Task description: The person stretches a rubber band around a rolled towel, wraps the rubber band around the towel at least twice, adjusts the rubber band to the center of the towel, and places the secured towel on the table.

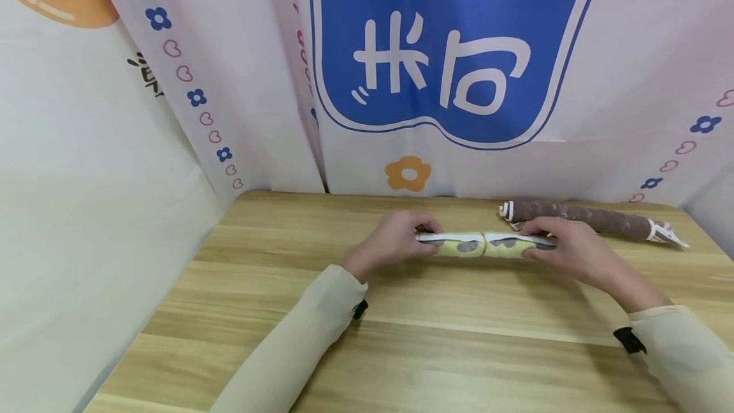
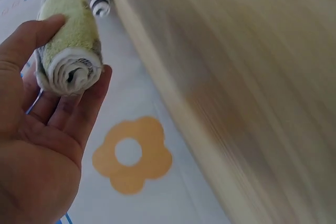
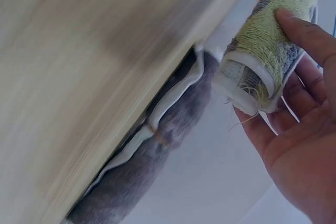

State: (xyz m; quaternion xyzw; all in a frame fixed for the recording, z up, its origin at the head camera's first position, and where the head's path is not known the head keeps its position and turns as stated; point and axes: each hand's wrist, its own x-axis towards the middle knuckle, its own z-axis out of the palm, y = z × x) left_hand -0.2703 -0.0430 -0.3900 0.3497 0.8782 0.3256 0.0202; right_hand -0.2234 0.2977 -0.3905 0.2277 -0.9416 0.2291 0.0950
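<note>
A yellow-green towel (image 1: 459, 248) with grey patches is rolled into a tight tube and held level over the table. A thin tan band (image 1: 484, 244) circles its middle. My left hand (image 1: 392, 244) grips the left end, thumb on one side and fingers on the other. At the opposite end, my right hand (image 1: 573, 253) holds it the same way. The left wrist view shows the spiral of the rolled end (image 2: 75, 72) beyond the left thumb. Loose threads hang from the other end (image 3: 247, 82) in the right wrist view.
Behind my right hand, a brown rolled towel (image 1: 590, 218) with white edging lies along the table's back edge; a band (image 3: 157, 136) goes round it too. The wood-grain table (image 1: 447, 362) meets a printed white cloth (image 1: 367, 164) at the back.
</note>
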